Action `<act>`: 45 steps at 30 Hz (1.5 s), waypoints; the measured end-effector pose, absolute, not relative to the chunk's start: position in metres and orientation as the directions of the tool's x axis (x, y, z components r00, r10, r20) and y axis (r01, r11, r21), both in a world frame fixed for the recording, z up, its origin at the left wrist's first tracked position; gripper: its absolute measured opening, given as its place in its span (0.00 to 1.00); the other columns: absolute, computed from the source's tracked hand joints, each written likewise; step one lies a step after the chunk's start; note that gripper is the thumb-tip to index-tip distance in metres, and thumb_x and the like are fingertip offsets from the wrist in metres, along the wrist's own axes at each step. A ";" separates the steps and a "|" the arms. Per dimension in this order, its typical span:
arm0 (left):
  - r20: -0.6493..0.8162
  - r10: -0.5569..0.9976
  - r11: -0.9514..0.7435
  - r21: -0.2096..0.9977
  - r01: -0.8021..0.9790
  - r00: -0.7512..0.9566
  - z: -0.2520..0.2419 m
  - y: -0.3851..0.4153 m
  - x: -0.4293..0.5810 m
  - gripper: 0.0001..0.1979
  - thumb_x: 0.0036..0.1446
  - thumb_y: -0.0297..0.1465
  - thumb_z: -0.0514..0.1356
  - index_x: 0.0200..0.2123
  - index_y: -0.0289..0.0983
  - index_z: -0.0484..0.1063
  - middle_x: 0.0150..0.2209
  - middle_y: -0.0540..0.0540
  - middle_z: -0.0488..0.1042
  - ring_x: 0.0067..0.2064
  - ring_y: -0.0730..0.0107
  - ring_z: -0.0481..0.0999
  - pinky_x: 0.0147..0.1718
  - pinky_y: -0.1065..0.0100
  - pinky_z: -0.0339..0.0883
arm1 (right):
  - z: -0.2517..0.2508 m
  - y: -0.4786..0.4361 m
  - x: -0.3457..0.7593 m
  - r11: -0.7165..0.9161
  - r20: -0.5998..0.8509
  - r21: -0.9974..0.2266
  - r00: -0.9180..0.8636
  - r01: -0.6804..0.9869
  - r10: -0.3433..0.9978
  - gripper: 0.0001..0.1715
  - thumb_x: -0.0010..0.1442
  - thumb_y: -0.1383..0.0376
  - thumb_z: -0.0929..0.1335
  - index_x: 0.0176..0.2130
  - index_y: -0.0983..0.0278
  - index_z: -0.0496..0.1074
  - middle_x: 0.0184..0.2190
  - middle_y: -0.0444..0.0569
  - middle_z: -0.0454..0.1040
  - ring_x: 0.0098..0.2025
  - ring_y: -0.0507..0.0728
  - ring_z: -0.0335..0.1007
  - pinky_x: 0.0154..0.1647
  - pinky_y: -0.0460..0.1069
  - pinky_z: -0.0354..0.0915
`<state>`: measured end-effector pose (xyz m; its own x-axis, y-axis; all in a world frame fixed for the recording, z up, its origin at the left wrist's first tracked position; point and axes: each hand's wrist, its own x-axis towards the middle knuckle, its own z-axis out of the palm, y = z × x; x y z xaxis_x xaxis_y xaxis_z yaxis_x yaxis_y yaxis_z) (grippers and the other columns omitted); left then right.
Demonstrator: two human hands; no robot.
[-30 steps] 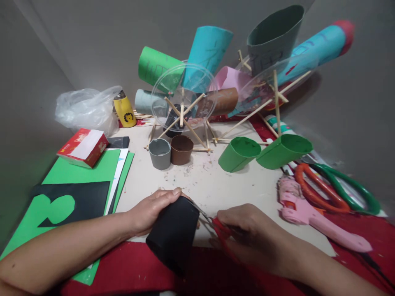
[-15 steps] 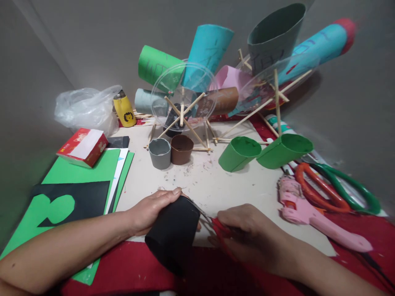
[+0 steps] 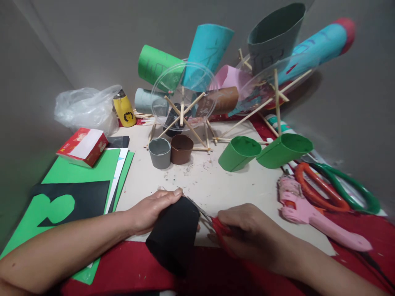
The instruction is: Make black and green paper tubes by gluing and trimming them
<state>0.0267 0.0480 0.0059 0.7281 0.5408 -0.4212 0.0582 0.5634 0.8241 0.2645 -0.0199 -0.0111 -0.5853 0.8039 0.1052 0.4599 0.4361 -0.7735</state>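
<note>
My left hand (image 3: 160, 207) is closed round a black paper tube (image 3: 173, 234), which is tilted over the table's front edge. Its thumb lies along the tube's far rim, and a fingertip shows at the right side. With my right hand (image 3: 249, 234) I grip red-handled scissors (image 3: 220, 230); their blades lie at the tube's upper right rim. Part of the handle is hidden by my fingers. Beyond my hands stand a grey paper ring (image 3: 159, 154), a brown paper ring (image 3: 182, 150) and two green paper tubes (image 3: 239, 154).
At left are stacked coloured sheets (image 3: 83, 172), a red box (image 3: 83, 147), a plastic bag (image 3: 84, 109) and a yellow bottle (image 3: 125, 111). Wheel models of sticks and clear discs (image 3: 185, 96) stand behind. To the right lie a pink glue gun (image 3: 324, 226) and large orange-and-green-handled scissors (image 3: 321, 189).
The scissor blades look slightly further apart at the rim of the black tube. Both hands and the tube have barely moved.
</note>
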 end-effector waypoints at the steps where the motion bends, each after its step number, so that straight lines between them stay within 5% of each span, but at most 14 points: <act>1: -0.427 0.541 0.562 0.824 0.066 0.724 0.005 0.048 0.026 0.23 0.57 0.50 0.59 0.32 0.34 0.79 0.31 0.44 0.80 0.35 0.63 0.77 0.39 0.66 0.67 | -0.011 -0.020 0.265 0.433 0.102 -0.777 -0.588 0.457 0.803 0.11 0.55 0.76 0.63 0.26 0.62 0.65 0.18 0.37 0.65 0.19 0.47 0.56 0.21 0.43 0.50; 11: -0.464 0.586 0.564 0.822 0.078 0.664 0.007 0.047 0.029 0.23 0.52 0.50 0.63 0.26 0.33 0.75 0.26 0.47 0.75 0.29 0.69 0.71 0.33 0.68 0.62 | -0.014 -0.019 0.265 0.468 0.125 -0.746 -0.592 0.473 0.796 0.12 0.58 0.74 0.64 0.26 0.62 0.66 0.18 0.37 0.65 0.19 0.47 0.55 0.21 0.43 0.49; 21: -0.391 0.503 0.623 0.782 -0.009 0.771 0.012 0.050 0.031 0.22 0.57 0.45 0.58 0.34 0.30 0.78 0.33 0.36 0.80 0.36 0.61 0.77 0.38 0.66 0.67 | -0.014 -0.021 0.267 0.463 0.121 -0.721 -0.564 0.515 0.817 0.12 0.57 0.75 0.65 0.25 0.62 0.64 0.18 0.37 0.64 0.19 0.47 0.54 0.21 0.44 0.48; 35: -0.380 0.506 0.571 0.820 0.029 0.774 0.015 0.051 0.031 0.22 0.58 0.44 0.58 0.33 0.28 0.80 0.29 0.38 0.79 0.34 0.63 0.77 0.37 0.68 0.68 | -0.015 -0.020 0.266 0.454 0.121 -0.744 -0.569 0.490 0.813 0.12 0.56 0.75 0.64 0.25 0.62 0.63 0.18 0.36 0.59 0.19 0.46 0.52 0.21 0.42 0.48; 45: -0.434 0.451 0.762 0.642 -0.083 0.780 0.007 0.049 0.031 0.21 0.57 0.43 0.58 0.34 0.29 0.78 0.32 0.37 0.81 0.33 0.64 0.78 0.34 0.70 0.68 | -0.015 -0.020 0.266 0.465 0.131 -0.704 -0.545 0.537 0.828 0.13 0.57 0.74 0.65 0.23 0.62 0.62 0.17 0.37 0.61 0.19 0.46 0.53 0.21 0.43 0.48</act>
<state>0.0312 0.0489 0.0072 0.7798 0.4512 -0.4340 -0.0833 0.7619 0.6423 0.2659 -0.0200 -0.0148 -0.5449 0.8282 0.1311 0.5374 0.4649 -0.7037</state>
